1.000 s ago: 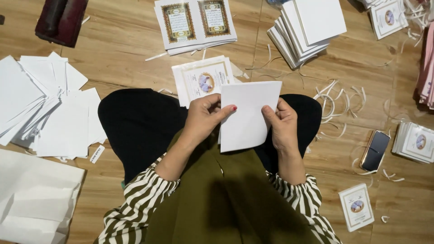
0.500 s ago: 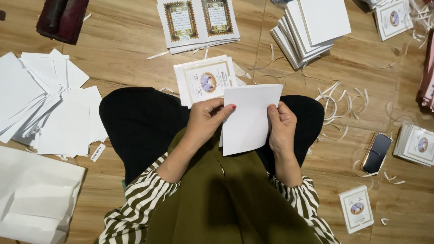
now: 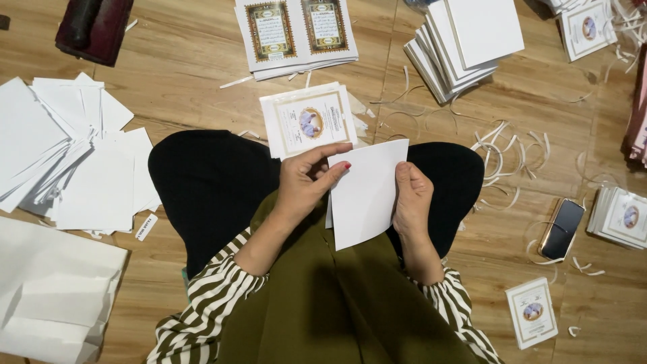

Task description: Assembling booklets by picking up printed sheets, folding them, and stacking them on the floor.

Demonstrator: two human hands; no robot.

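Over the lap, both hands hold a blank white sheet upright between them. The left hand pinches its left edge, thumb on top and fingers pressed against the paper; the right hand grips the right edge, fingers curled behind. Just beyond lies a printed booklet on the wooden floor, with loose white sheets fanned out to the left.

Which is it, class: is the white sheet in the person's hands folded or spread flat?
Folded, it seems: the white sheet shows a second edge at its left side, held by left hand and right hand.
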